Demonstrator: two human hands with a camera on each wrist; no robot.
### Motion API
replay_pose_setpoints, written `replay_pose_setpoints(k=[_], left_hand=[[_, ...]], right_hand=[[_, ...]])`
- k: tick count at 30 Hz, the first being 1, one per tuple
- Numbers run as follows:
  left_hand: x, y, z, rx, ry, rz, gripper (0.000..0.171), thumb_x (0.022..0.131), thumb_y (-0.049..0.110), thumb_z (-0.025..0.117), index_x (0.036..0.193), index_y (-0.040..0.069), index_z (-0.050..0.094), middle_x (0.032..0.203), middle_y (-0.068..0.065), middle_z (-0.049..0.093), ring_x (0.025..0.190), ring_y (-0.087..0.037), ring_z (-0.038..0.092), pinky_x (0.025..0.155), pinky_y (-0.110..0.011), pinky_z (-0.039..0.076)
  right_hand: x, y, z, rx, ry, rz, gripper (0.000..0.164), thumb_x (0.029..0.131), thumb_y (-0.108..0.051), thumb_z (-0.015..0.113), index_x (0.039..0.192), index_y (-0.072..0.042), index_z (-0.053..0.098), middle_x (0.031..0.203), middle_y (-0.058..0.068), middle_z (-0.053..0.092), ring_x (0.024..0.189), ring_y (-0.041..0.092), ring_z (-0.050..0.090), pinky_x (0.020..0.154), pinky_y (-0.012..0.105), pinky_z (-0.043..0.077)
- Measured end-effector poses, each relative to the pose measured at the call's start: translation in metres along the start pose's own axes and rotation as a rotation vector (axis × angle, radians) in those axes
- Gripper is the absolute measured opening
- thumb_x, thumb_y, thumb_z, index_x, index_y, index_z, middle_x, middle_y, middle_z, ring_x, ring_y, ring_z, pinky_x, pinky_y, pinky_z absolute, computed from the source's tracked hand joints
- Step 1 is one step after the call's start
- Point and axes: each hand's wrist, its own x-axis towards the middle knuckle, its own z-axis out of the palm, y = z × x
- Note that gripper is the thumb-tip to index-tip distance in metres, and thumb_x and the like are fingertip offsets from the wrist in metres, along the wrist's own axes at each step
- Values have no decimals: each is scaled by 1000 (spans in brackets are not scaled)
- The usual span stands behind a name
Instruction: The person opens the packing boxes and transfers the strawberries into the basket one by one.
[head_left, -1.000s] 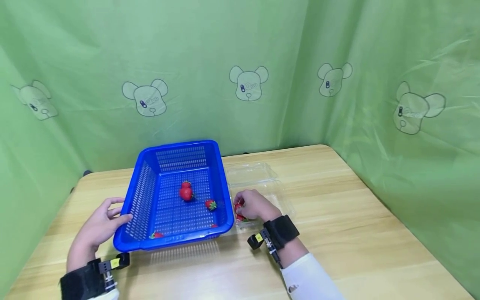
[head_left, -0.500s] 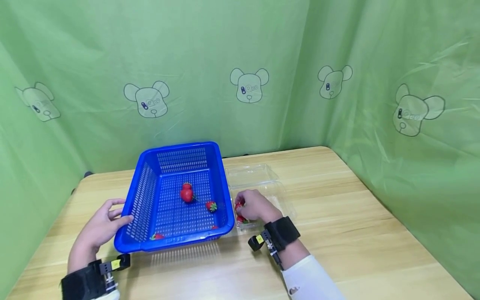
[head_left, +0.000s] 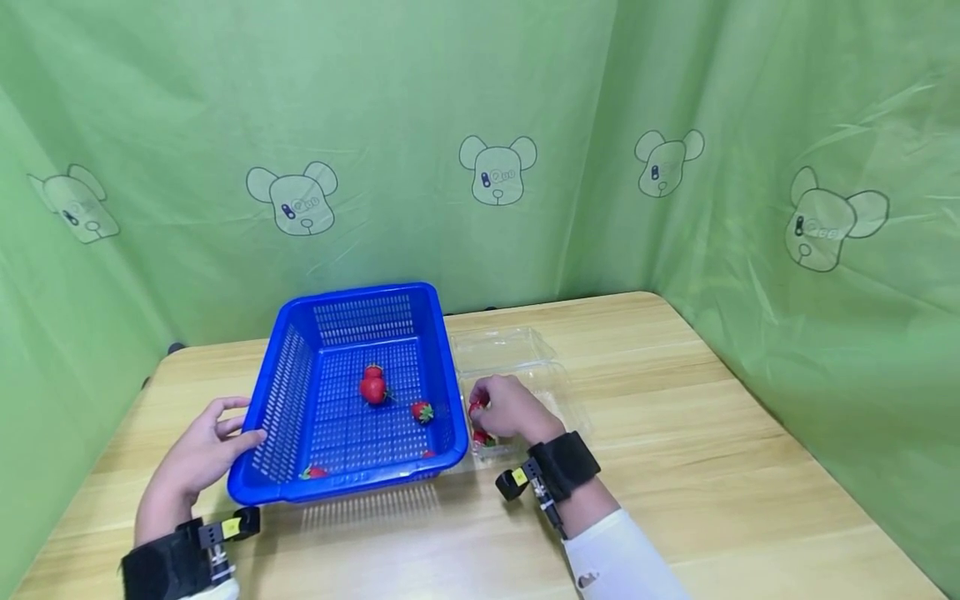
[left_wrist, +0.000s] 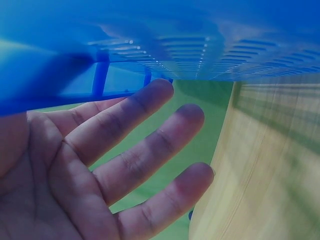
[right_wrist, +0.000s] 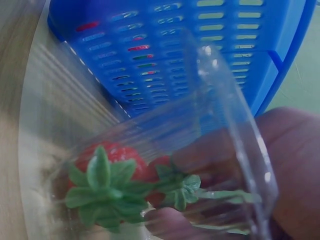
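My left hand [head_left: 198, 450] holds the left rim of a blue plastic basket [head_left: 352, 479], thumb over the edge. In the left wrist view its other fingers [left_wrist: 175, 135] spread below the rim, mostly straight. Inside the basket lie several strawberries [head_left: 372, 390]. To the right, my right hand [head_left: 512, 410] reaches into a clear plastic clamshell box [head_left: 555, 392]. Its thumb and fingers pinch a small strawberry [right_wrist: 162, 172] there, partly hidden by the fingers. Beside it in the box sits a larger strawberry [right_wrist: 107, 187] with green leaves facing the camera.
The box's clear lid [head_left: 498, 348] is folded back behind it, flat on the wooden table [head_left: 675, 467]. The basket stands close against the box's left side. A green curtain [head_left: 405, 108] with bear drawings hangs behind the table and at both sides.
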Motion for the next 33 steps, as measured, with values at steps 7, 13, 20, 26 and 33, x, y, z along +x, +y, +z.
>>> replay_pose_setpoints(k=[7, 13, 20, 26, 33], left_hand=[[1, 2, -1, 2, 1, 14, 59, 97, 15, 53, 140, -8, 20, 132, -44, 42, 103, -41, 61, 82, -47, 58], [0, 2, -1, 8, -1, -1, 59, 98, 16, 53, 141, -8, 20, 132, -43, 42, 105, -43, 60, 84, -49, 56], [2, 0, -1, 11, 1, -10, 59, 98, 17, 52, 141, -7, 19, 133, -42, 42, 105, -41, 60, 86, -50, 56], [2, 0, -1, 5, -3, -9, 60, 98, 18, 52, 141, -7, 18, 134, -42, 41, 104, -41, 61, 85, -50, 56], [0, 2, 0, 11, -5, -2, 60, 98, 17, 53, 140, -8, 19, 132, -43, 42, 105, -42, 60, 84, -48, 57]], right_hand=[[1, 0, -3, 4, 19, -17, 5, 80, -11, 65, 80, -15, 62, 74, 0, 63, 64, 15, 56, 52, 29, 49], [1, -2, -5, 1, 28, -21, 5, 80, -12, 66, 80, -16, 62, 76, 0, 63, 65, 15, 57, 53, 29, 50], [0, -5, -8, 14, 31, -18, 6, 82, -12, 65, 81, -16, 62, 78, 0, 63, 63, 15, 58, 53, 29, 51], [-1, -6, -9, 4, 48, -33, 5, 82, -12, 65, 81, -15, 62, 78, 0, 63, 64, 15, 57, 54, 29, 50], [-3, -6, -8, 20, 52, -30, 5, 84, -11, 65, 83, -15, 62, 80, 1, 63, 65, 15, 57, 55, 29, 50]])
